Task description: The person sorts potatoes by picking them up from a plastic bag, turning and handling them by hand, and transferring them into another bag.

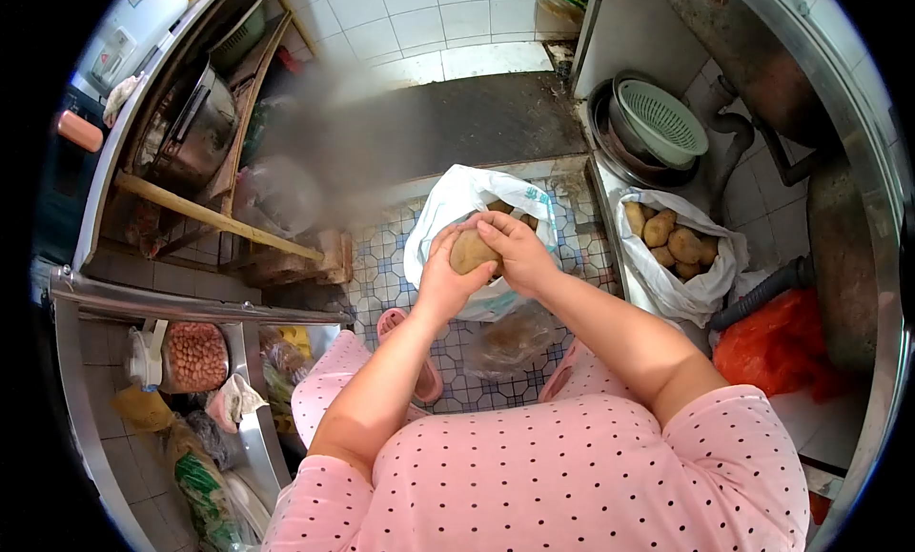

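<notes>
The potato [474,253] is held in both hands just above the mouth of the white bag [432,230], which stands on the tiled floor [381,256] in front of the person. It looks plump and rounded, so it is likely firm and stiff, with a modest weight that one palm could bear. The dull skin seems dry and slightly gritty rather than slippery; it should take a firm squeeze, though a hard knock could bruise it. The best hold is probably around its widest part, with fingers curved along one side and the thumb opposite. The left hand [440,283] is partly open, cupped about the potato's left and near sides, its thumb along the near edge. The right hand [522,255] is also part-curled, bent over the far right side and touching the potato with its digits; just how hard either one presses, I cannot tell. More potatoes [501,207] show inside the bag, beyond the hands. A clear bag [515,340] lies on the floor on the near side, between the slippers [428,378], and another bag of potatoes [684,295] sits off to the right.
</notes>
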`<state>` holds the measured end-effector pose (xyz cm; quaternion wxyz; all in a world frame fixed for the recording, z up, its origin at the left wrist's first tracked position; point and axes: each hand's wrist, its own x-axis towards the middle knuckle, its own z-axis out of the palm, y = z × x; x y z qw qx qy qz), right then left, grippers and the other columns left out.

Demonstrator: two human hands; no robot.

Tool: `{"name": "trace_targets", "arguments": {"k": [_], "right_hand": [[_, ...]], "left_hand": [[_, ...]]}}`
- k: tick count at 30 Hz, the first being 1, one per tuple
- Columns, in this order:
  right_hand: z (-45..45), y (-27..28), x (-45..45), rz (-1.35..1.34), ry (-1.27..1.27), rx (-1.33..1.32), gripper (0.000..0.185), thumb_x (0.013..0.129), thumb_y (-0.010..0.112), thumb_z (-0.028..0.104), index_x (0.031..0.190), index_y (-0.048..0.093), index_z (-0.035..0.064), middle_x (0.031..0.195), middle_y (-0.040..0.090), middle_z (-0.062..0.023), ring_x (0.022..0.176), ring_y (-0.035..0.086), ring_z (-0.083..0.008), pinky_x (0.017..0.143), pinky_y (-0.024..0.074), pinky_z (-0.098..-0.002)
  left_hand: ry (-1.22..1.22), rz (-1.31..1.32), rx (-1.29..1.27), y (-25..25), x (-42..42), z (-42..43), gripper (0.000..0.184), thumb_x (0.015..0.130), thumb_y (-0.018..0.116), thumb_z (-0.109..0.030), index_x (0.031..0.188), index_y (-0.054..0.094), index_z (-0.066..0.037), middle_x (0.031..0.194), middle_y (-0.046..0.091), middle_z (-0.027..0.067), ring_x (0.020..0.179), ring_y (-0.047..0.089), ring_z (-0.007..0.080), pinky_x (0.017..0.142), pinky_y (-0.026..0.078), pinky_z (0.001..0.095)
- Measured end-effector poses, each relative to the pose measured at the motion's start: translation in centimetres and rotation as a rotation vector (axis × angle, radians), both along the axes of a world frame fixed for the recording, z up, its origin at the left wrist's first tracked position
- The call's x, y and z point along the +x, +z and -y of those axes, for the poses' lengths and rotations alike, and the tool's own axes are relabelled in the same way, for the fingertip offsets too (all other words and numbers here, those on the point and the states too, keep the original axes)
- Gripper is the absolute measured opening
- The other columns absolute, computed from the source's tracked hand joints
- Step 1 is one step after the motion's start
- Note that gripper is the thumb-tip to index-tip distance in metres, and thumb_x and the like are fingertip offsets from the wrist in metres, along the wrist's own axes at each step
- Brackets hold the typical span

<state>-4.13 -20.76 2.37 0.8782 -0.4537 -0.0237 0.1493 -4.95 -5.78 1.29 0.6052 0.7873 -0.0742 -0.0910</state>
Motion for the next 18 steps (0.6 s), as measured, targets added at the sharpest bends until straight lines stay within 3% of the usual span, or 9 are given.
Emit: {"name": "trace_targets", "arguments": {"k": [3,9,12,15,18], "right_hand": [[0.0,-0.1,-0.3,-0.088,-0.022,-0.001,0.021,0.095,0.054,0.021,0.105,0.061,0.0035,0.097,0.061,-0.0009,0.090,0.056,-0.0089,0.080,0.0466,-0.0251],[-0.8,-0.5,-0.5,-0.147,-0.130,-0.005,0.021,0.096,0.053,0.020,0.105,0.060,0.0021,0.094,0.062,-0.0031,0.087,0.058,-0.0105,0.078,0.0476,-0.0258],[-0.8,0.3,-0.4,-0.253,-0.172,0.017,0.023,0.097,0.051,0.020,0.107,0.059,0.0020,0.094,0.062,-0.0040,0.087,0.058,-0.0117,0.078,0.0483,-0.0268],[0.0,0.4,0.8,-0.378,-0.127,0.063,0.026,0.098,0.048,0.022,0.112,0.059,0.0030,0.096,0.062,-0.0049,0.088,0.059,-0.0128,0.078,0.0488,-0.0279],[0.9,0.3,1.7,-0.365,-0.063,-0.034,0.031,0.098,0.047,0.025,0.118,0.058,0.0043,0.099,0.061,-0.0064,0.090,0.059,-0.0138,0.079,0.0489,-0.0290]], "left_hand": [[0.016,0.092,0.228,1.1,-0.4,0.4,0.072,0.067,0.078,-0.027,0.127,0.049,0.001,0.134,0.041,0.0184,0.125,0.043,0.0310,0.103,0.037,0.0371],[0.027,0.180,0.336,0.9,-1.4,1.3,0.069,0.067,0.078,-0.025,0.124,0.050,0.001,0.132,0.043,0.0179,0.123,0.045,0.0322,0.101,0.039,0.0375],[0.012,0.202,0.362,1.3,-1.2,1.3,0.069,0.068,0.076,-0.020,0.126,0.046,0.004,0.126,0.048,0.0174,0.119,0.048,0.0280,0.101,0.038,0.0356],[-0.022,0.081,0.191,0.9,-0.6,1.0,0.068,0.069,0.076,-0.017,0.126,0.046,0.003,0.128,0.048,0.0160,0.119,0.048,0.0254,0.100,0.039,0.0350],[0.035,-0.367,-0.207,1.9,-0.2,0.7,0.067,0.070,0.076,-0.015,0.127,0.045,0.003,0.129,0.048,0.0156,0.119,0.048,0.0228,0.099,0.040,0.0344]]}}
